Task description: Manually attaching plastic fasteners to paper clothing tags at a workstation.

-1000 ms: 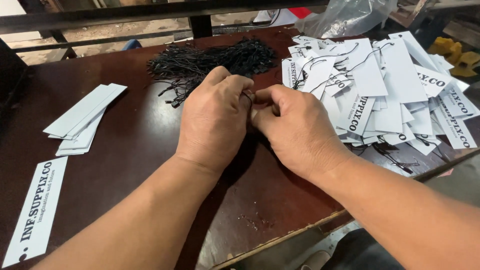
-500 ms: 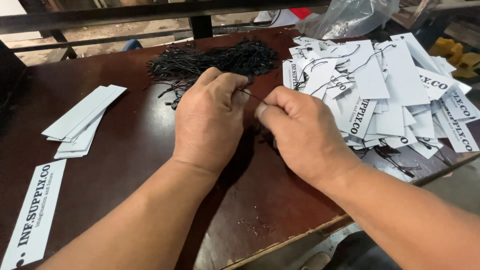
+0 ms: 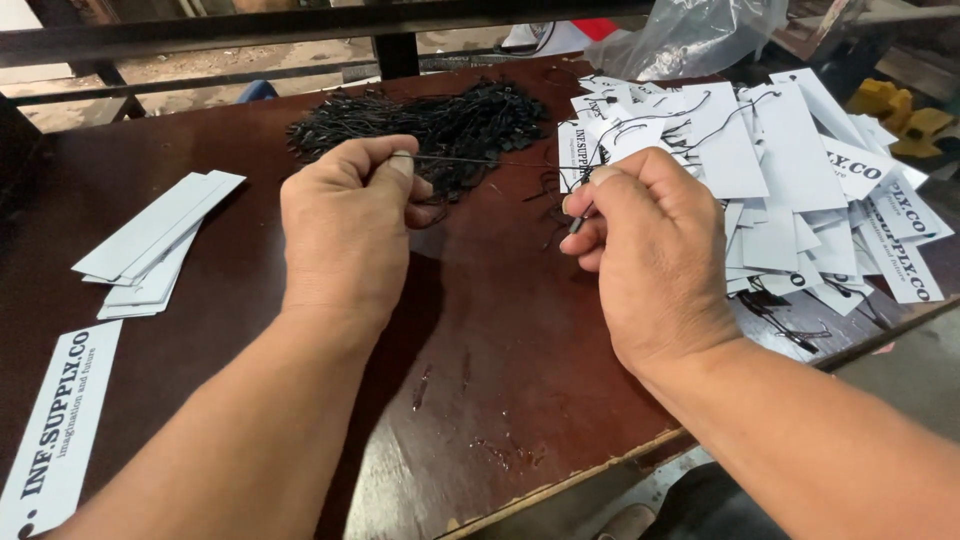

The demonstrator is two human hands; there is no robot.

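Over a dark brown table (image 3: 480,380), my left hand (image 3: 345,225) pinches one end of a thin black cord (image 3: 480,161) between thumb and forefinger. My right hand (image 3: 645,250) pinches the other end, and the cord is stretched taut between the two hands. Just behind the hands lies a heap of black cords (image 3: 430,125). To the right of my right hand spreads a pile of white paper tags (image 3: 790,190), several with black cords threaded through them.
A small stack of blank white tags (image 3: 155,245) lies at the left, and one long printed white tag (image 3: 60,435) near the front left corner. A clear plastic bag (image 3: 700,35) and a dark metal rail (image 3: 300,25) stand behind the table. Yellow objects (image 3: 900,110) sit far right.
My hands, close together a second ago, have pulled apart sideways. The black cord between them is now drawn out straight.
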